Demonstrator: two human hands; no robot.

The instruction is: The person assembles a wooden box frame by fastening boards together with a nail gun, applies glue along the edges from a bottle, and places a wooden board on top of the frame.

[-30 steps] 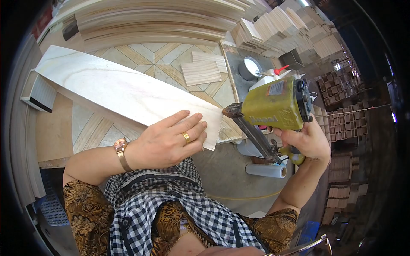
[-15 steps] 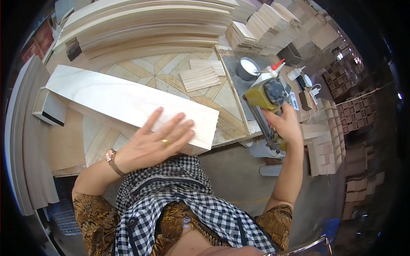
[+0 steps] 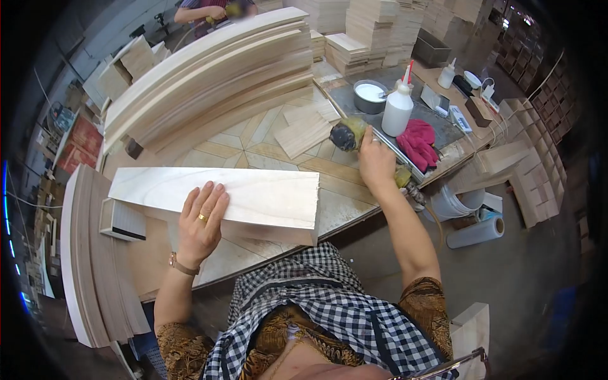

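Pale wood is forming a long box (image 3: 266, 193), which is lying near the table's (image 3: 345, 201) front edge. The left hand (image 3: 201, 225) is resting on its top, unclenched, clasping nothing. Beyond its right end, the right hand (image 3: 378, 166) is apparently gripping a nail gun (image 3: 348, 134). The step seems to be steadying the box; the next move calls for controlling the nail gun. Farther off, stacked boards (image 3: 215, 76) are standing.

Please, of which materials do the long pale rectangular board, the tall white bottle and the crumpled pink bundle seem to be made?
Long pale rectangular board: apparently wood, smooth, perhaps unvarnished; faint grain shows.
Tall white bottle: probably plastic with a soft sheen, judging by its smooth wall and tapering spout.
Crumpled pink bundle: likely matte fabric, by its loose folds.
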